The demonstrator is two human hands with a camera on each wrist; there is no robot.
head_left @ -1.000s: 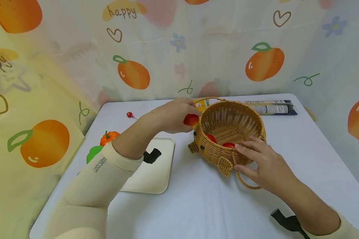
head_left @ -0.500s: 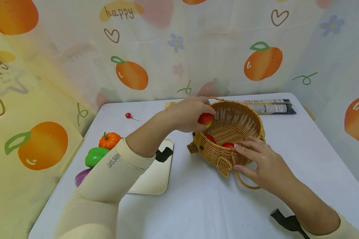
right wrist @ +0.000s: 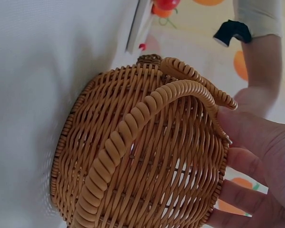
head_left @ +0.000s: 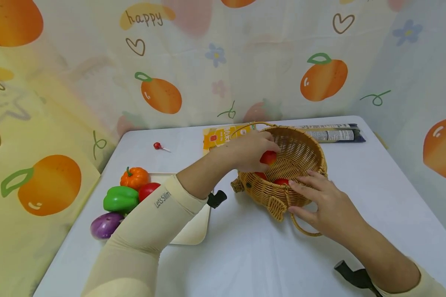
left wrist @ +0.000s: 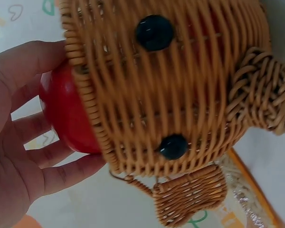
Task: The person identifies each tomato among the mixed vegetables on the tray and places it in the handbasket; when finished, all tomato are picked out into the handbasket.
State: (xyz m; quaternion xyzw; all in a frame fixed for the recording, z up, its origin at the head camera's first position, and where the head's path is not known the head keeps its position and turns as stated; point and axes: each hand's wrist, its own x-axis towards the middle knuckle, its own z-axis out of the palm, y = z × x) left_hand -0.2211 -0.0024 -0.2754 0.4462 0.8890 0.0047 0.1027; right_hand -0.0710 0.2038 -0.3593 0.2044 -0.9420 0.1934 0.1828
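Observation:
My left hand (head_left: pixel 253 151) is over the near-left rim of a wicker basket (head_left: pixel 259 194), which has dark button eyes. It holds a red-and-yellow round fruit (head_left: pixel 269 157) just inside the opening. In the left wrist view the fingers curve about the shiny red fruit (left wrist: pixel 66 111), partly hidden behind the basket wall (left wrist: pixel 128 90). Two more red things lie in the basket, one (head_left: pixel 281 181) near the front and one (head_left: pixel 261 175) partly covered by my left hand. My right hand (head_left: pixel 330 208) grips the basket's near-right rim, thumb outside by the handle (right wrist: pixel 128 126).
Left of the basket lies a cream tray (head_left: pixel 193 231), partly behind my left sleeve. Around its left end are an orange pumpkin (head_left: pixel 134 178), a green bell pepper (head_left: pixel 120 199), a purple eggplant (head_left: pixel 105 225) and a red round item (head_left: pixel 148 190). Behind: a lollipop (head_left: pixel 157 145), yellow packet (head_left: pixel 215 138), dark-ended packages (head_left: pixel 334 135).
My left hand has carried the red-and-yellow fruit rightward, from beside the basket's left rim to inside its opening. The right hand stays on the rim.

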